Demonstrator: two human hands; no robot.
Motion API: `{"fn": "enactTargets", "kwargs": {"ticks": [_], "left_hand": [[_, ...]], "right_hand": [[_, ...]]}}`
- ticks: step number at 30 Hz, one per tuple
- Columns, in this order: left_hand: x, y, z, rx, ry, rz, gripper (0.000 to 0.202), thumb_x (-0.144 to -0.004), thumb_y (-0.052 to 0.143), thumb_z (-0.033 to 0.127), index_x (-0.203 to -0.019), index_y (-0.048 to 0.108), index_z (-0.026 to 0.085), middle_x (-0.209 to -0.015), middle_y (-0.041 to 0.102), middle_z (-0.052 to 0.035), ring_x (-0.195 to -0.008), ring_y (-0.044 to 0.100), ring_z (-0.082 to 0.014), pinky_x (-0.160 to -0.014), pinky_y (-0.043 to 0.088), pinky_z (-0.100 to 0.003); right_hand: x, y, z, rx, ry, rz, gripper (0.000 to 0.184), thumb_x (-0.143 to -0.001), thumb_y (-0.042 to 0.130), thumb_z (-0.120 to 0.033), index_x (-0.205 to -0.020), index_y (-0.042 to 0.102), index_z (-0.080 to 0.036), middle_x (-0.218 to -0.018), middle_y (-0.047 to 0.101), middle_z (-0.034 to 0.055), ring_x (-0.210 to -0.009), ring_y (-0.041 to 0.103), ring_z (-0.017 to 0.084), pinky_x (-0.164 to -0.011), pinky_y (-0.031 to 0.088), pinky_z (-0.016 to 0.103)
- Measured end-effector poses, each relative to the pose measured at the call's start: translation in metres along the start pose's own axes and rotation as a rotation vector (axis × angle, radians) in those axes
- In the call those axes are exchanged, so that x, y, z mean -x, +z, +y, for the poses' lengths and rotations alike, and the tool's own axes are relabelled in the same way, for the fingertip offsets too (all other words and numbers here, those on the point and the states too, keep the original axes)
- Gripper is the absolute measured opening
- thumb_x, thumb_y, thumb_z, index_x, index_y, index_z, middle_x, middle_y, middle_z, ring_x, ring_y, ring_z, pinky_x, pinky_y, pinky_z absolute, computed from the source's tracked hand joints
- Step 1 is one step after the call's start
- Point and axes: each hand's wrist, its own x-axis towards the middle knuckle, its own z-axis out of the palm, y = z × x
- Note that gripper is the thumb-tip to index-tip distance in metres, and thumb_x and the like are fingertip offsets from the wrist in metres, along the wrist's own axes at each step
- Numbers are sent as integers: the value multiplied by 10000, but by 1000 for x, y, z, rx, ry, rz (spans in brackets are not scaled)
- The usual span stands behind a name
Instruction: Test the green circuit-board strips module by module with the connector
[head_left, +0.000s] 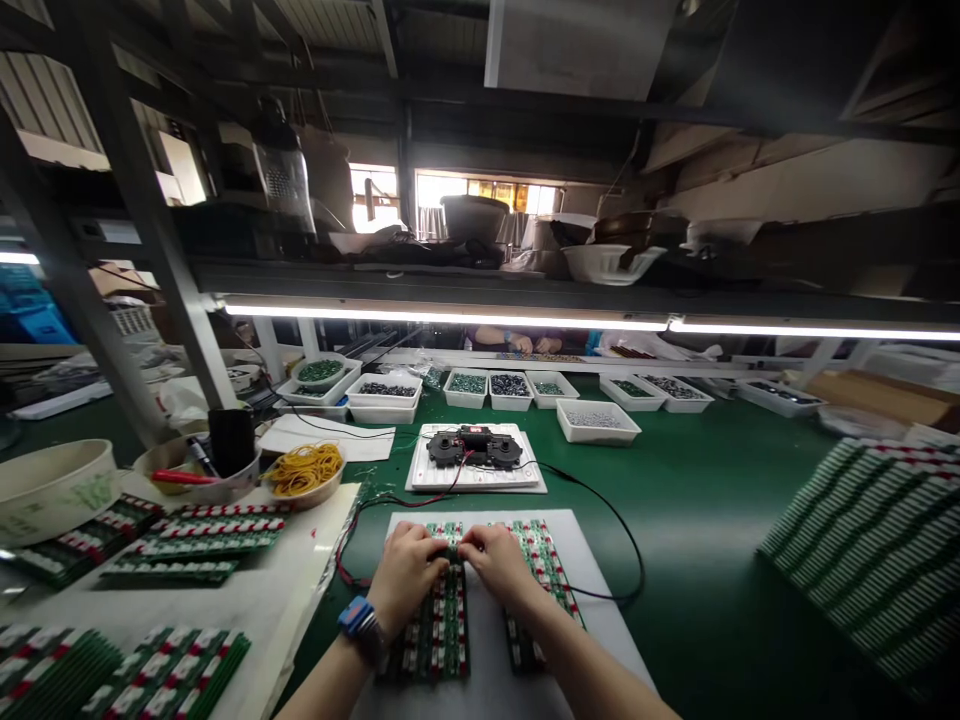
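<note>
My left hand (411, 575), with a blue-faced strap on its wrist, bends over the upper part of a green circuit board panel (450, 625). Its thumb and forefinger are pinched together. Close by on the right, my right hand (499, 568) is also pinched, its fingertips at the same panel. Whatever small thing lies between the fingertips is hidden. A second circuit board panel (551, 555) with white and red parts lies partly under my right forearm. Both panels rest on a white board (600, 630).
Behind the panels, a black device with two round ends (474, 447) sits on a white tray, wired with cables (637, 560). White bins of small parts (600, 422) line the back. Stacked panels stand right (855, 550) and left (165, 675). A bowl holds yellow rubber bands (306, 468). Another person's hands (536, 344) show beyond.
</note>
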Motion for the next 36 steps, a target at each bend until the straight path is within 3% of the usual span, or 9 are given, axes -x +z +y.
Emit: {"fn": "enactTargets", "kwargs": {"ticks": [5, 13, 20, 25, 31, 36], "left_hand": [[-9, 5, -9, 34, -39, -11, 223, -812, 647, 244, -1003, 762, 260, -896, 671, -45, -989, 543, -246, -900, 441, -344], [-9, 10, -10, 60, 12, 36, 220, -811, 657, 207, -1004, 760, 234, -906, 666, -57, -987, 552, -248, -906, 447, -345], [-12, 11, -15, 92, -2, -13, 225, -784, 686, 219, -992, 770, 236, -908, 681, -55, -981, 555, -250, -908, 436, -346], [-17, 13, -19, 119, -58, -56, 215, -772, 700, 297, -964, 782, 248, -885, 687, -54, -988, 548, -261, -917, 426, -355], [-16, 19, -23, 200, -79, -20, 242, -752, 677, 305, -962, 781, 244, -869, 678, -45, -986, 543, -252, -914, 426, -338], [-14, 22, -25, 216, -73, -2, 227, -748, 645, 288, -928, 779, 256, -860, 665, -36, -976, 541, -245, -912, 421, -339]], "right_hand": [[-11, 5, 5, -38, -11, 1, 156, -843, 619, -211, -830, 774, -215, -826, 758, 22, -848, 637, 189, -762, 400, 244], [-13, 10, 12, -80, -17, 15, 158, -845, 611, -185, -830, 768, -194, -830, 756, 27, -853, 648, 186, -775, 412, 240], [-11, 7, 9, -52, 6, -20, 151, -831, 618, -198, -831, 769, -199, -824, 756, 26, -844, 638, 183, -755, 400, 233], [-14, 8, 5, 44, 33, -17, 196, -857, 585, -258, -807, 767, -205, -828, 756, 46, -859, 637, 201, -764, 373, 264], [-18, 12, 4, 87, 69, -33, 181, -857, 583, -248, -818, 757, -215, -870, 757, 41, -924, 628, 217, -798, 349, 285], [-17, 16, 2, 97, 57, 6, 232, -870, 607, -380, -800, 744, -207, -840, 750, 42, -887, 630, 223, -766, 343, 290]]}}
